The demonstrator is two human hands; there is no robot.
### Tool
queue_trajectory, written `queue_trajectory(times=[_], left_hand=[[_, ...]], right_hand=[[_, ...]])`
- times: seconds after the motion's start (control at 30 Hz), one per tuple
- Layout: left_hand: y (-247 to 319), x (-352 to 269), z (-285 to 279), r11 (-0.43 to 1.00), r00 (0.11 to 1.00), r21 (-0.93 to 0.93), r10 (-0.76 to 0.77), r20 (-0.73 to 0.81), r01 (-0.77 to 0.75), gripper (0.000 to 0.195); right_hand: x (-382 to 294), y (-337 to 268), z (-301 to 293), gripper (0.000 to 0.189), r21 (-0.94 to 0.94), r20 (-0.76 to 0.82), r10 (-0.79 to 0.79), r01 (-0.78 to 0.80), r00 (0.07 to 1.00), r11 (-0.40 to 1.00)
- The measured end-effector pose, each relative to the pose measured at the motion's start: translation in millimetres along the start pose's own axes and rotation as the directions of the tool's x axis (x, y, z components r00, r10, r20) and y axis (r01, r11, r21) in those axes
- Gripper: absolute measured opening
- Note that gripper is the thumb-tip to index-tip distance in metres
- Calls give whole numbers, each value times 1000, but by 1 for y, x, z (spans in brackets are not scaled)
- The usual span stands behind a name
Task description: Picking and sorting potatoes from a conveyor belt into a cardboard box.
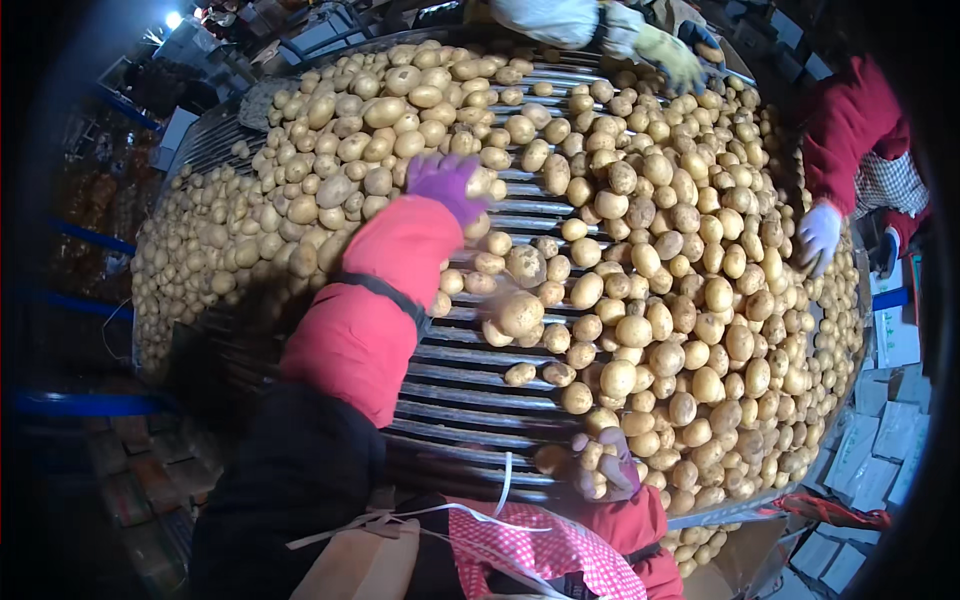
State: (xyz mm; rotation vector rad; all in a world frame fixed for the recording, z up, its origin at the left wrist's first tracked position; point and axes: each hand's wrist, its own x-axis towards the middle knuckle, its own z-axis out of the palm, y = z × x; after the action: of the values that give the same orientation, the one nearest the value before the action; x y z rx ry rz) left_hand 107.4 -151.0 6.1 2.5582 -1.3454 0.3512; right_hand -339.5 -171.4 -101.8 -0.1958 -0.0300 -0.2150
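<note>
Potatoes of many sizes cover a sorting table of parallel metal rollers. My left hand, in a purple glove under a red sleeve, reaches to the heap of potatoes on the left. Its fingers are spread against potatoes at the heap's right edge; whether it grips one cannot be told. My right hand, gloved too, holds several small potatoes low on the right, near the table's front edge. Bare rollers show between the two heaps, with a few loose potatoes, one of them blurred, lying there.
Across the table, a co-worker's yellowish gloved hand touches potatoes. Another co-worker's white-gloved hand rests at the right heap. Cartons stand beyond the right rim. Blue metal bars lie at the left. More potatoes sit below the front rim.
</note>
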Motion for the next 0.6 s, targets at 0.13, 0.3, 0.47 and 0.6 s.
queue_trajectory(times=[0.13,0.3,0.47,0.6], left_hand=[[40,-34,-12,950,873,107,219,435,-292,51],[78,-75,-32,634,764,-712,285,579,302,49],[11,14,10,980,983,-184,-40,180,74,25],[-2,50,40,1000,974,-10,24,225,-22,26]], right_hand=[[-9,-5,0,34,13,-46,53,-52,998,999],[-3,0,2,35,18,-113,51,-49,992,999],[0,3,10,38,-153,-103,-36,20,994,988],[1,-3,21,38,8,-295,52,-52,954,999]])
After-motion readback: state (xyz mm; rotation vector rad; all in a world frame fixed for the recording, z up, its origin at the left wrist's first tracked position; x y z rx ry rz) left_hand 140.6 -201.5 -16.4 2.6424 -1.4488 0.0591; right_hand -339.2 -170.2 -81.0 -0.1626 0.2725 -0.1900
